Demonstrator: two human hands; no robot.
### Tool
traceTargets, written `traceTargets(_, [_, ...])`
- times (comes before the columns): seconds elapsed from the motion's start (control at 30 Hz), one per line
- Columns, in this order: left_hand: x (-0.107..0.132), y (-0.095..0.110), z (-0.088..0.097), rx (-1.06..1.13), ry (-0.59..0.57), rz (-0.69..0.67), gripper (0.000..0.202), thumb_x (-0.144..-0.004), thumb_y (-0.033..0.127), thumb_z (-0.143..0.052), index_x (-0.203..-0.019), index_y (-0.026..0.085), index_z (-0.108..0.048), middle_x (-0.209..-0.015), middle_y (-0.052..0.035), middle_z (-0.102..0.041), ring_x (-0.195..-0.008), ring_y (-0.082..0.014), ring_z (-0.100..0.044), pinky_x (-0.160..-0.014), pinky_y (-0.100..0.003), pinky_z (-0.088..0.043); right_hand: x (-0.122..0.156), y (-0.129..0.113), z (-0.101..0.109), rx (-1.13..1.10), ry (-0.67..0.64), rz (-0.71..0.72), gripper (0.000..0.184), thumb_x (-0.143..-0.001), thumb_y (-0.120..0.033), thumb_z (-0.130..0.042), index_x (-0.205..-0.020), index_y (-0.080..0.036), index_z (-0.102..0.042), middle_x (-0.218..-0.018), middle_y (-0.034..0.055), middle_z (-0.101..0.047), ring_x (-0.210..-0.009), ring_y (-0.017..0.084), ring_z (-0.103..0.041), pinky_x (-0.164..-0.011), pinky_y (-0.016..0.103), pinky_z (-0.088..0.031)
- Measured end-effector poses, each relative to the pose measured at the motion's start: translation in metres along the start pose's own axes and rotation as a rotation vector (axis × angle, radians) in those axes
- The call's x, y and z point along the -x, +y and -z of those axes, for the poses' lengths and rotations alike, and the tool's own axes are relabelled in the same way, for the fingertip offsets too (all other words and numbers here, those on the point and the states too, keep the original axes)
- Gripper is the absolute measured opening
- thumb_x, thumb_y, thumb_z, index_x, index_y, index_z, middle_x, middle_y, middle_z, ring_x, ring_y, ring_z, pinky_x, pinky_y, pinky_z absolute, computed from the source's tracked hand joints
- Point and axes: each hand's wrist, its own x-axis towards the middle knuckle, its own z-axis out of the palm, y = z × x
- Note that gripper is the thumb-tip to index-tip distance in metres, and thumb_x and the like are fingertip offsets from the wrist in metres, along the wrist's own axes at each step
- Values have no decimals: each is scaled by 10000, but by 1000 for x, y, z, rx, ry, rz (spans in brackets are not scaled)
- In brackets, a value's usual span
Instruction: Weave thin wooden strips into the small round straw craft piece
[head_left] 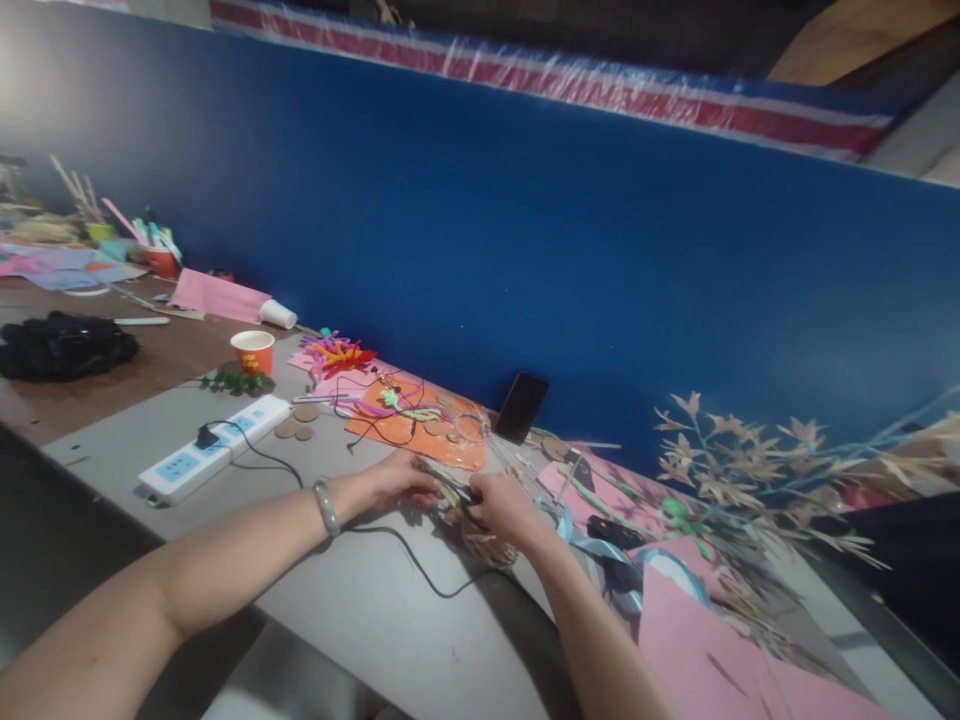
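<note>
My left hand (405,482), with a pale bracelet at the wrist, is closed in a pinch on a thin pale strip whose ends are hard to make out. Just to its right, my right hand (504,508) is wrapped round a black-handled tool that looks like scissors (471,508), pointing toward the left fingers. Beneath the right hand lies a coiled bundle of straw-coloured strands (487,545), partly covered by it. Both hands are low over the grey tabletop (390,620).
Left of my hands lie a white power strip (217,450) and a red paper cup (253,352). Behind are an orange sheet (457,452), pipe cleaners (337,355) and a phone (521,407) leaning on the blue partition (465,220). Pink paper (697,640) and dried leafy stems (720,450) lie right.
</note>
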Motion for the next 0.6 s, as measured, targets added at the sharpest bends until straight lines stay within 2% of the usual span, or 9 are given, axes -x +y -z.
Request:
traceTargets(0.2, [-3, -4, 3, -14, -2, 30, 324, -520, 219, -791, -775, 54, -675, -701, -91, -681, -580, -133, -637, -607, -234, -511, 0, 1, -1, -24, 1, 1, 236, -722, -407, -663, -670, -177, -653, -598, 14, -601, -535, 113, -452, -500, 236, -206])
traceTargets(0.37, [-3, -4, 3, -9, -9, 28, 287, -532, 216, -781, -744, 58, -671, -696, -82, -674, -583, -134, -635, -608, -237, -508, 1, 0, 2, -47, -10, 7, 315, -683, -479, -681, -638, -170, -636, -580, 15, -581, -521, 110, -419, -491, 234, -201])
traceTargets(0.5, [-3, -4, 2, -10, 0, 48, 235, -544, 211, -767, -688, 55, -668, -674, -83, -671, -568, -126, -631, -593, -224, -502, 1, 1, 2, -32, -9, 6, 287, -706, -445, -660, -626, -171, -628, -580, 20, -579, -520, 111, -411, -492, 237, -199])
traceTargets(0.6, [-4, -5, 3, -12, -2, 64, 237, -545, 218, -769, -686, 54, -672, -678, -91, -677, -566, -125, -629, -597, -227, -504, 0, 2, 0, -43, -16, 1, 313, -687, -475, -668, -624, -172, -625, -584, 22, -579, -516, 110, -407, -491, 239, -198])
